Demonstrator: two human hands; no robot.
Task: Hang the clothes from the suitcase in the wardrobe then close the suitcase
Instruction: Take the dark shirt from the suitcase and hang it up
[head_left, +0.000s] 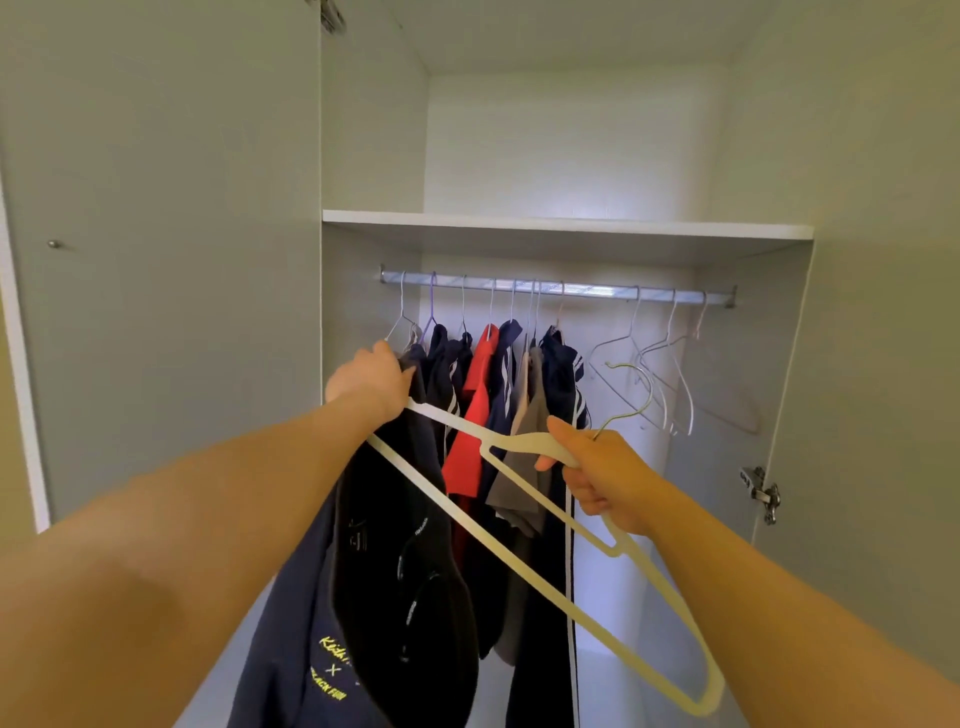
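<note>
Two bare hands work at the open wardrobe (374, 156), shown from the head camera. At far left stands the left door (156, 260), swung open, with a small round knob (53, 243) on it. The left hand (371, 376) is raised to the left end of the hanging space, its fingers curled into the top edge of a dark navy T-shirt (363, 519). This shirt hangs from that grasp in front of the wardrobe's left part, neck opening facing the camera and yellow lettering low on the cloth.

A cream hanger (519, 442) runs on a slant between the two hands. Its left end meets the shirt just below the left wrist; whether it sits inside the neck opening cannot be told. Its metal hook (631, 395) points up, off the rail.

Behind, a metal rail (587, 291) spans the wardrobe under a white shelf (566, 227). On the rail's left half hang several garments close together, among them a red top (475, 415), a grey piece (524, 467) and a navy piece with white stripes (561, 374).

The right hand (602, 478) clenches the hanger's neck just under the hook, thumb on top. Farther right, bare wire hangers (667, 345) hang on the rail, and a metal hinge (761, 493) sits on the right side panel beside the right door (883, 312).
</note>
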